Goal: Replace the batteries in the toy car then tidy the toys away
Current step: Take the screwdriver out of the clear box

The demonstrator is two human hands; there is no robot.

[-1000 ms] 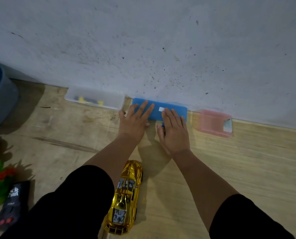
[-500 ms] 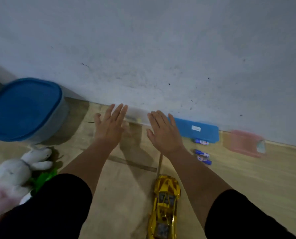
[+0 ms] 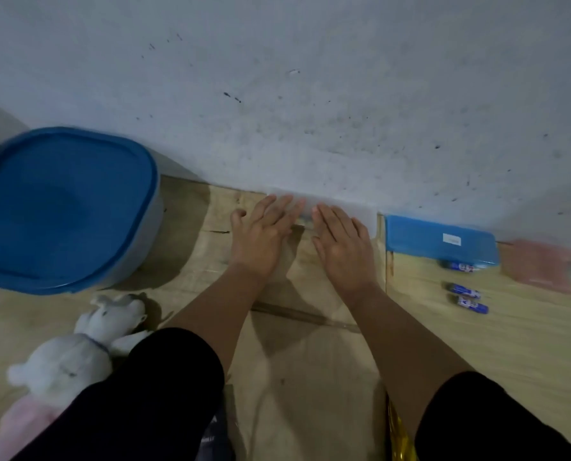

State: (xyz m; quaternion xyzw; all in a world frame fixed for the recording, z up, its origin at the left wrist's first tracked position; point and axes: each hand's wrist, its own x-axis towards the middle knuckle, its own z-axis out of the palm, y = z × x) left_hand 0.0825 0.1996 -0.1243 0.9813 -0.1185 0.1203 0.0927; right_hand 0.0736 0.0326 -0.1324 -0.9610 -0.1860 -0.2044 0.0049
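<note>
Wooden flooring [image 3: 310, 377] is running up to a speckled grey wall [image 3: 310, 94], and both hands are reaching toward a clear box [image 3: 340, 211] sitting against that wall. The left hand [image 3: 260, 234] and right hand [image 3: 342, 242] are lying flat with fingers straight, gripping nothing. Judging by this, the person is fetching the box, probably for batteries. Three blue batteries [image 3: 463, 291] are lying near the blue case [image 3: 440, 241]. Only a gold sliver of the toy car [image 3: 398, 437] is showing at the bottom edge. Next, fingers will need to be curling round the box ends; the wall is blocking behind, the floor is offering room in front.
</note>
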